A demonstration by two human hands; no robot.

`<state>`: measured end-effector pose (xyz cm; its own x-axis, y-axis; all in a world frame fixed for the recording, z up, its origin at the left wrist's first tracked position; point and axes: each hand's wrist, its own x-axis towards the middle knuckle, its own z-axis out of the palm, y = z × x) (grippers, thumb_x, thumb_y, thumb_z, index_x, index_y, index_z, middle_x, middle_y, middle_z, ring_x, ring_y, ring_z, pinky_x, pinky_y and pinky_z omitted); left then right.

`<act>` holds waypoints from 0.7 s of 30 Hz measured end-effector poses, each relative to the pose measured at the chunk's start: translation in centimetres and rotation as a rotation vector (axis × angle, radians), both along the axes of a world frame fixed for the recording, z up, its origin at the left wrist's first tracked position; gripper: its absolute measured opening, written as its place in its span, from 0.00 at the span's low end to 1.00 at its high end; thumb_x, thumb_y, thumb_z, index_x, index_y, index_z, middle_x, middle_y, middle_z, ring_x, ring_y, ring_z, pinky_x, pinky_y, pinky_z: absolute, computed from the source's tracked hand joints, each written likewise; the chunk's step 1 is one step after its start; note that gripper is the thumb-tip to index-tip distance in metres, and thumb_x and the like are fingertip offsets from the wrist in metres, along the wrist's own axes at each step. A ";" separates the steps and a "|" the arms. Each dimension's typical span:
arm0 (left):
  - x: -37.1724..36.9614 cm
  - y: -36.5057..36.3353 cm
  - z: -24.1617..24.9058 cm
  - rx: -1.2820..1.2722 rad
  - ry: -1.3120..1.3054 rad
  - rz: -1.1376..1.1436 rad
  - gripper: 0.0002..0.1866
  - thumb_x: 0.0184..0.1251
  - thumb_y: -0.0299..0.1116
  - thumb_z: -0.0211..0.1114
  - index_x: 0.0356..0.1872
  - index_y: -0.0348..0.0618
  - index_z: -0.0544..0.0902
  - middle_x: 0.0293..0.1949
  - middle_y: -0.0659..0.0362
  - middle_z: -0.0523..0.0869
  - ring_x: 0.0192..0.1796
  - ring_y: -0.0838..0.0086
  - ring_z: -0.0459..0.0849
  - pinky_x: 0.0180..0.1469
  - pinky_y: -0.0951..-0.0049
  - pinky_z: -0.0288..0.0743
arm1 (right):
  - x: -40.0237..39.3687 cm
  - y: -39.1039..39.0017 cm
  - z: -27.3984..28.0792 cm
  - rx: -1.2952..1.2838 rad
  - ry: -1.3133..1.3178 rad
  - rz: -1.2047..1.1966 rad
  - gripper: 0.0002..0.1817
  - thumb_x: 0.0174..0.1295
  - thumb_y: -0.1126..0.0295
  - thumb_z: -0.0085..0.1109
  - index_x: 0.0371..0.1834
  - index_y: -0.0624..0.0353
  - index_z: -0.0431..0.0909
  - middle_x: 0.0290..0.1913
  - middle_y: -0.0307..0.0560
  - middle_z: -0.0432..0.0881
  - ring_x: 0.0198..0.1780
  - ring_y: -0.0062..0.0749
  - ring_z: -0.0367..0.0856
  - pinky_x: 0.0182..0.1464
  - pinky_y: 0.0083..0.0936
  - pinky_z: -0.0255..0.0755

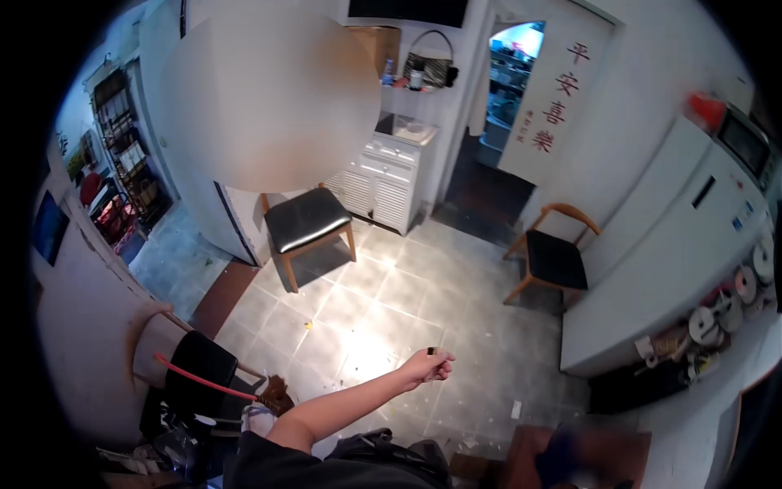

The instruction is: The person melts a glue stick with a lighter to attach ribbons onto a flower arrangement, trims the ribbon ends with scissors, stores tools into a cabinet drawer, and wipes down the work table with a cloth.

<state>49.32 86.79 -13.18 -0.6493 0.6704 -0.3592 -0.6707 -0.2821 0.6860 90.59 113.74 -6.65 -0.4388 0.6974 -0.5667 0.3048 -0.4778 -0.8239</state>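
Note:
My left hand point(428, 367) reaches out over the tiled floor at the middle of the view, its bare forearm coming out of a dark sleeve point(273, 460). The fingers are curled closed. A small black thing point(432, 350) shows at the top of the hand; whether it is held or worn, I cannot make out. Below the hand lies the grey tile floor point(326, 326) with scattered specks of litter and a bright glare. My right hand is out of the picture.
A black-seated chair point(309, 218) stands ahead, another point(555, 257) near the white fridge point(643, 236), and a third point(195, 371) at left behind a red stick point(204, 378). A white cabinet point(391, 183) stands by the curtained doorway point(554, 90). A brown surface point(525, 456) lies at lower right.

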 end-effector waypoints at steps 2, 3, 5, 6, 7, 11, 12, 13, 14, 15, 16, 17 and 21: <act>-5.3 -1.0 0.6 0.036 0.038 0.049 0.14 0.72 0.38 0.53 0.46 0.37 0.75 0.25 0.63 0.75 0.23 0.79 0.73 0.36 0.75 0.76 | -7.3 0.9 -2.3 -0.100 0.017 -0.013 0.12 0.60 0.64 0.57 0.30 0.63 0.78 0.19 0.46 0.77 0.14 0.32 0.71 0.19 0.27 0.68; -8.2 -1.7 0.5 0.030 0.051 0.072 0.15 0.72 0.38 0.53 0.49 0.36 0.74 0.24 0.64 0.74 0.22 0.80 0.72 0.35 0.76 0.76 | -11.2 1.0 -2.9 -0.147 0.024 -0.001 0.12 0.59 0.64 0.57 0.29 0.63 0.77 0.20 0.47 0.78 0.15 0.34 0.72 0.20 0.29 0.69; -13.7 -2.9 0.0 -0.012 0.065 0.160 0.15 0.72 0.37 0.53 0.50 0.36 0.74 0.21 0.68 0.69 0.18 0.84 0.66 0.31 0.79 0.74 | -17.5 3.0 -5.0 -0.161 0.014 0.111 0.11 0.58 0.65 0.59 0.26 0.62 0.77 0.20 0.47 0.78 0.17 0.37 0.76 0.23 0.30 0.72; -16.6 -4.0 -0.4 -0.011 0.054 0.231 0.15 0.72 0.36 0.53 0.50 0.35 0.74 0.19 0.68 0.66 0.16 0.85 0.62 0.28 0.81 0.70 | -20.9 4.9 -6.0 -0.097 -0.014 0.114 0.10 0.57 0.65 0.60 0.24 0.61 0.77 0.20 0.48 0.78 0.19 0.37 0.77 0.23 0.30 0.73; -20.0 -5.5 -1.6 0.018 0.039 0.296 0.15 0.71 0.36 0.55 0.50 0.35 0.74 0.19 0.69 0.65 0.15 0.85 0.59 0.26 0.81 0.66 | -25.3 7.4 -6.8 -0.056 -0.015 0.156 0.11 0.57 0.64 0.60 0.25 0.60 0.77 0.20 0.48 0.79 0.19 0.38 0.78 0.24 0.32 0.73; -29.8 -12.6 -4.2 0.041 -0.052 0.645 0.09 0.68 0.36 0.59 0.37 0.40 0.77 0.15 0.72 0.60 0.14 0.86 0.57 0.23 0.80 0.62 | -45.3 15.6 -9.1 0.005 0.120 0.299 0.10 0.57 0.65 0.56 0.23 0.58 0.72 0.19 0.48 0.75 0.19 0.40 0.77 0.22 0.36 0.73; -31.5 -14.3 -4.7 0.093 -0.095 0.757 0.08 0.69 0.36 0.58 0.34 0.41 0.76 0.15 0.71 0.61 0.14 0.85 0.58 0.24 0.79 0.62 | -50.7 15.5 -9.0 -0.062 0.249 0.291 0.10 0.58 0.69 0.51 0.21 0.57 0.67 0.16 0.46 0.70 0.18 0.38 0.75 0.19 0.36 0.71; -32.7 -16.0 -4.4 0.166 -0.120 0.836 0.09 0.69 0.37 0.57 0.33 0.43 0.75 0.14 0.70 0.61 0.13 0.85 0.58 0.23 0.77 0.63 | -57.7 14.2 -7.0 -0.038 0.230 0.273 0.10 0.57 0.71 0.52 0.20 0.56 0.65 0.13 0.43 0.66 0.11 0.32 0.66 0.13 0.30 0.65; -33.8 -17.6 -4.5 0.144 -0.125 0.923 0.09 0.70 0.37 0.57 0.34 0.43 0.75 0.14 0.70 0.61 0.13 0.84 0.58 0.23 0.77 0.63 | -63.9 11.8 -3.9 0.027 0.277 0.375 0.11 0.58 0.71 0.53 0.20 0.56 0.65 0.14 0.42 0.65 0.13 0.30 0.66 0.14 0.30 0.66; -34.5 -18.9 -4.7 0.122 -0.138 1.012 0.10 0.70 0.38 0.57 0.34 0.43 0.74 0.14 0.70 0.61 0.13 0.84 0.57 0.23 0.77 0.63 | -69.9 11.5 -3.9 -0.088 0.354 0.490 0.11 0.58 0.70 0.56 0.20 0.54 0.65 0.15 0.39 0.67 0.15 0.28 0.68 0.17 0.28 0.68; -35.5 -20.2 -5.1 0.107 -0.145 1.101 0.10 0.70 0.38 0.56 0.35 0.43 0.74 0.13 0.69 0.61 0.12 0.84 0.57 0.23 0.77 0.63 | -75.9 8.7 -1.7 -0.050 0.362 0.572 0.11 0.58 0.71 0.57 0.21 0.54 0.67 0.18 0.38 0.69 0.18 0.26 0.71 0.21 0.26 0.70; -35.9 -21.4 -5.9 0.098 -0.164 1.160 0.10 0.70 0.39 0.56 0.35 0.43 0.74 0.13 0.69 0.61 0.12 0.83 0.57 0.22 0.76 0.63 | -81.3 6.1 0.1 -0.032 0.373 0.718 0.08 0.58 0.71 0.58 0.23 0.55 0.70 0.20 0.38 0.71 0.20 0.25 0.72 0.23 0.25 0.70; -39.3 -24.8 -11.1 0.087 -0.428 1.371 0.09 0.70 0.38 0.55 0.41 0.45 0.76 0.15 0.67 0.68 0.12 0.80 0.63 0.23 0.74 0.68 | -98.9 -4.3 1.3 -0.007 0.418 0.976 0.07 0.58 0.70 0.59 0.27 0.62 0.74 0.24 0.43 0.76 0.25 0.26 0.76 0.30 0.24 0.74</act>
